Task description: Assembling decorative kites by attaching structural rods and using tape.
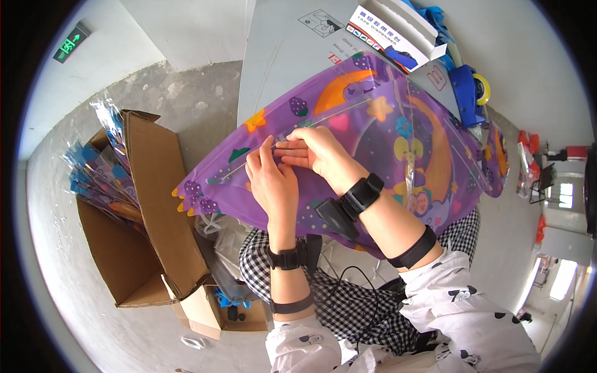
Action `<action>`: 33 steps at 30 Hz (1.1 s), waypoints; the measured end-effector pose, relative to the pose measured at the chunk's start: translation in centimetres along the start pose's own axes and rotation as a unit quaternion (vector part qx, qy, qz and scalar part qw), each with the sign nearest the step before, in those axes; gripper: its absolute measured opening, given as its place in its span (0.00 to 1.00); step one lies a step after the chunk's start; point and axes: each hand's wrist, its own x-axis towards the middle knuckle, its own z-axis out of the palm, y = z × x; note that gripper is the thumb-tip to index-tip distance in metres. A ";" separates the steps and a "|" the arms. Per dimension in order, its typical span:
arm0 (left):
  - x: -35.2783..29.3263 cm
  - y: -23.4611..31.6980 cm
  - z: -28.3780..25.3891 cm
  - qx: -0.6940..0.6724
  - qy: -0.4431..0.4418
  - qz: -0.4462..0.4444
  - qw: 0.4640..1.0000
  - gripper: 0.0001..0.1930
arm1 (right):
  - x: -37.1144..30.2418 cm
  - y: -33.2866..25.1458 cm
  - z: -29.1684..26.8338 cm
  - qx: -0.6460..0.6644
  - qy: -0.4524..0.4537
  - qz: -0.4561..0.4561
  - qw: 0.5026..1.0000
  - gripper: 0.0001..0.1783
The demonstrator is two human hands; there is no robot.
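A purple kite [239, 205], printed with stars, berries and a moon, spreads over my lap and the table edge. A thin rod [233, 169] runs along its upper left part. My left hand [272, 181] has its fingertips pinched together at this rod. Close beside it, my right hand [317, 151] is bent over the same spot, its thumb and index finger closed at the rod and its other fingers pointing left. The fingertips of both hands nearly touch, and they partly hide what is between them.
On the grey table [280, 50] are an opened white carton [395, 31] and a blue tape dispenser [462, 96] with a yellow-cored roll. To the left, a cardboard box [158, 186] holds several packed kites [102, 171]. A smaller carton [202, 311] sits below it.
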 end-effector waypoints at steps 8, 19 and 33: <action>0.1 0.4 -0.3 0.008 -0.003 0.001 1.000 0.26 | 0.7 -0.7 0.3 -0.017 0.000 0.015 1.000 0.11; 0.2 0.4 0.6 0.088 0.012 0.020 0.996 0.21 | 0.9 -1.4 0.8 0.035 0.033 0.049 0.998 0.07; 0.2 1.3 1.1 0.125 0.019 0.020 0.992 0.21 | 0.7 -1.8 -1.3 0.216 0.006 0.206 0.954 0.09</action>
